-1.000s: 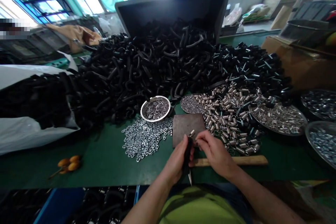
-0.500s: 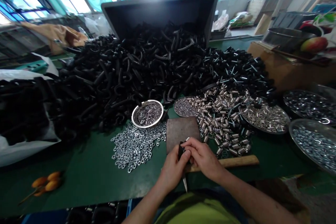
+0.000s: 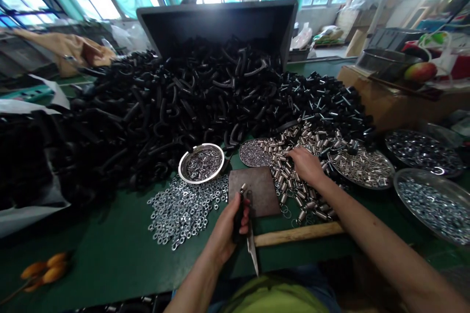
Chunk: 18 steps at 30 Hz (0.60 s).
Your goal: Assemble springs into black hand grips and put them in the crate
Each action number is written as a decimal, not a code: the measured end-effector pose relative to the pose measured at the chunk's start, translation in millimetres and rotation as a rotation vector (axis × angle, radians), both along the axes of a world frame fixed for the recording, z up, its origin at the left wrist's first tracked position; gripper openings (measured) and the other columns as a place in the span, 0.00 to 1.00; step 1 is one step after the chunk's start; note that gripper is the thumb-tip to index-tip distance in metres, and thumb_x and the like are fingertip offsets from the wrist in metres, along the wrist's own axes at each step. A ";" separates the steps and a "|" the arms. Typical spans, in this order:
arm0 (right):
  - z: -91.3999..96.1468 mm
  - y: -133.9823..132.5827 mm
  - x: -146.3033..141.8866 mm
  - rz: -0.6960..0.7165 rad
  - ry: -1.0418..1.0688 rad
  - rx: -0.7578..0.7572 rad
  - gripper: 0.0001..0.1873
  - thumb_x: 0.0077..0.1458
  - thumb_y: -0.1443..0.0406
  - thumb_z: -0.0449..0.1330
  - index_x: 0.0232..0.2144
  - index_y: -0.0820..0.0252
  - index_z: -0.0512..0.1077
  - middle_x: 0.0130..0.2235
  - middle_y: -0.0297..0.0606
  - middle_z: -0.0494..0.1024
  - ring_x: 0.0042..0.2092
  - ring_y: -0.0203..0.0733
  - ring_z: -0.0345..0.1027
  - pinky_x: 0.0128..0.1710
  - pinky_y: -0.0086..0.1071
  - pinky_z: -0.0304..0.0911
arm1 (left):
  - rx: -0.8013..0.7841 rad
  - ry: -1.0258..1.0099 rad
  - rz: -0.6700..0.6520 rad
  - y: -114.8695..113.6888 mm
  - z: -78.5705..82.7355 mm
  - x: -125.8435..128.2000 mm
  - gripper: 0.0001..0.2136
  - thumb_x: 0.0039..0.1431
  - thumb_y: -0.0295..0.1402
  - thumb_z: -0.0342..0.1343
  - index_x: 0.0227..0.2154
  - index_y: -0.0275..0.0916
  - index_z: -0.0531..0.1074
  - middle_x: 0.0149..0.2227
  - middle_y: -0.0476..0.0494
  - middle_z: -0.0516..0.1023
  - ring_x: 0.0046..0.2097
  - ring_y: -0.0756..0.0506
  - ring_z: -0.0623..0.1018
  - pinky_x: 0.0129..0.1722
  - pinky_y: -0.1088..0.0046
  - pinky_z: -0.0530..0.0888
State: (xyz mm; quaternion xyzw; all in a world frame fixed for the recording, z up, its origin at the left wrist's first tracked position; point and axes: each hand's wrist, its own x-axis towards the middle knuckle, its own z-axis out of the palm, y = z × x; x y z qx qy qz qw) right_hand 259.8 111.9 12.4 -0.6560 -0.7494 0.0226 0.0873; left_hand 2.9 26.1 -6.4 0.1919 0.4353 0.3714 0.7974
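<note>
Upright in my left hand (image 3: 224, 230) is a black plastic handle (image 3: 238, 217), with a small metal piece at its top end; my fingers are closed round it. Out to the right, my right hand (image 3: 308, 165) reaches into a pile of metal springs (image 3: 288, 178). Its fingers are bent together at the pile, and what they pinch is too small to make out. Between the hands lies a flat metal plate (image 3: 262, 200). Just right of my left hand are a pointed metal blade (image 3: 252, 249) and a wooden tool handle (image 3: 301, 234).
Loose nuts (image 3: 179, 210) spread left of the plate, below a metal bowl (image 3: 183, 168) of small parts. A heap of black handles (image 3: 205, 93) spills from a grey bin (image 3: 216, 10). Trays (image 3: 394, 176) of metal parts stand right. Orange fruits (image 3: 55, 271) lie at front left.
My hands were together over the plate's front edge. The right hand has left and moved up and right to the springs; the left keeps the black handle, now upright.
</note>
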 end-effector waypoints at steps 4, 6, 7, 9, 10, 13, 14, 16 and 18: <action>-8.9 14.5 4.2 0.051 -0.159 -0.031 0.18 0.54 0.78 0.47 0.39 0.61 0.72 0.43 0.48 0.74 0.48 0.49 0.63 0.38 0.35 0.60 | -0.072 -0.099 0.029 2.7 0.8 -3.0 0.26 0.54 0.56 0.47 0.34 0.33 0.68 0.24 0.51 0.63 0.21 0.56 0.61 0.15 0.84 0.57; -10.0 17.6 1.1 0.065 -0.212 -0.044 0.17 0.54 0.77 0.47 0.38 0.62 0.72 0.41 0.50 0.75 0.46 0.49 0.64 0.36 0.35 0.60 | -0.096 -0.149 0.048 3.7 2.5 -3.1 0.25 0.55 0.55 0.46 0.34 0.33 0.68 0.25 0.50 0.64 0.22 0.56 0.63 0.16 0.83 0.59; -9.2 18.7 0.3 0.073 -0.231 -0.048 0.17 0.54 0.77 0.47 0.38 0.63 0.72 0.39 0.50 0.76 0.45 0.49 0.65 0.35 0.35 0.60 | -0.112 -0.170 0.069 4.4 3.4 -3.3 0.25 0.56 0.54 0.46 0.33 0.33 0.68 0.25 0.49 0.65 0.22 0.55 0.63 0.16 0.83 0.59; -4.5 19.0 0.9 0.094 -0.257 -0.049 0.17 0.53 0.77 0.47 0.39 0.63 0.72 0.39 0.49 0.76 0.44 0.49 0.65 0.35 0.35 0.59 | -0.164 -0.218 0.113 6.0 4.9 -4.8 0.21 0.58 0.50 0.47 0.31 0.33 0.67 0.25 0.49 0.65 0.22 0.55 0.63 0.17 0.82 0.60; -0.9 17.6 1.9 0.101 -0.267 -0.047 0.17 0.53 0.77 0.48 0.40 0.62 0.71 0.39 0.48 0.76 0.44 0.49 0.65 0.35 0.35 0.59 | -0.195 -0.252 0.133 6.9 5.5 -6.0 0.18 0.59 0.47 0.48 0.29 0.34 0.66 0.25 0.49 0.65 0.22 0.55 0.64 0.18 0.82 0.61; 14.5 4.0 0.8 0.089 -0.245 0.042 0.17 0.55 0.73 0.49 0.45 0.62 0.69 0.42 0.48 0.74 0.47 0.51 0.64 0.36 0.36 0.59 | -0.257 -0.392 0.177 9.5 5.7 -9.5 0.12 0.59 0.37 0.47 0.25 0.34 0.64 0.22 0.49 0.63 0.21 0.55 0.62 0.19 0.82 0.61; 20.6 -4.2 -2.8 0.081 -0.185 0.098 0.16 0.56 0.71 0.50 0.46 0.62 0.69 0.42 0.48 0.74 0.46 0.50 0.65 0.36 0.36 0.60 | -0.263 -0.434 0.189 10.3 5.2 -10.0 0.11 0.58 0.36 0.47 0.24 0.34 0.64 0.20 0.49 0.62 0.21 0.55 0.62 0.19 0.83 0.61; 33.0 -25.1 -16.6 0.090 0.041 0.188 0.13 0.58 0.65 0.52 0.45 0.61 0.69 0.40 0.45 0.75 0.42 0.47 0.67 0.36 0.35 0.60 | -0.261 -0.492 0.204 11.5 4.3 -8.9 0.12 0.58 0.36 0.47 0.23 0.34 0.63 0.18 0.51 0.60 0.20 0.55 0.60 0.18 0.83 0.59; 42.6 -48.5 -37.9 0.162 0.335 0.145 0.11 0.57 0.63 0.54 0.42 0.59 0.69 0.34 0.38 0.75 0.34 0.40 0.69 0.33 0.31 0.61 | -0.252 -0.509 0.209 12.0 4.1 -5.3 0.13 0.58 0.36 0.47 0.22 0.34 0.64 0.17 0.51 0.59 0.19 0.55 0.59 0.18 0.83 0.58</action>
